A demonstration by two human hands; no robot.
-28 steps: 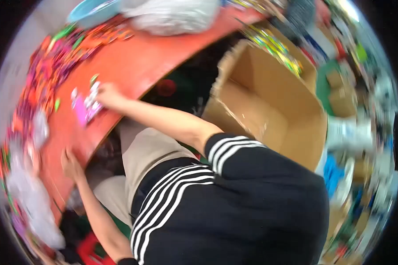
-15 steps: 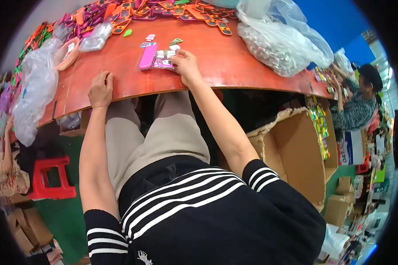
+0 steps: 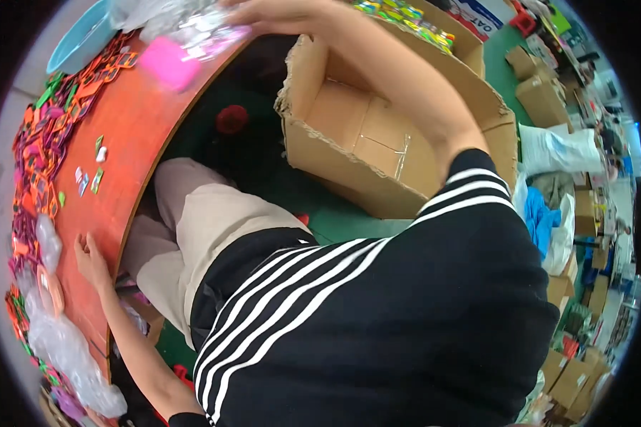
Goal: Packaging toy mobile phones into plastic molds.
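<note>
My right hand (image 3: 267, 16) is stretched out at the top of the view, beyond the cardboard box. Its fingers are closed at the edge of a clear plastic packet with a bright pink flat piece (image 3: 169, 64) in it, smeared by motion above the table. My left hand (image 3: 92, 263) rests at the near edge of the red table (image 3: 124, 153), fingers loosely apart and holding nothing. Between the hands, a few small green, white and blue pieces (image 3: 97, 174) lie on the tabletop.
Orange and purple toy phone-like pieces (image 3: 35, 160) are heaped along the table's far side, beside a light blue basin (image 3: 82, 35). Clear plastic bags (image 3: 71, 356) lie at the left. A large open cardboard box (image 3: 363, 167) stands beside my legs on the right.
The view has swung to the right. My right hand has carried the pink packet off to the right, away from the small pieces. My left hand stays by the table edge, its fingers looser.
</note>
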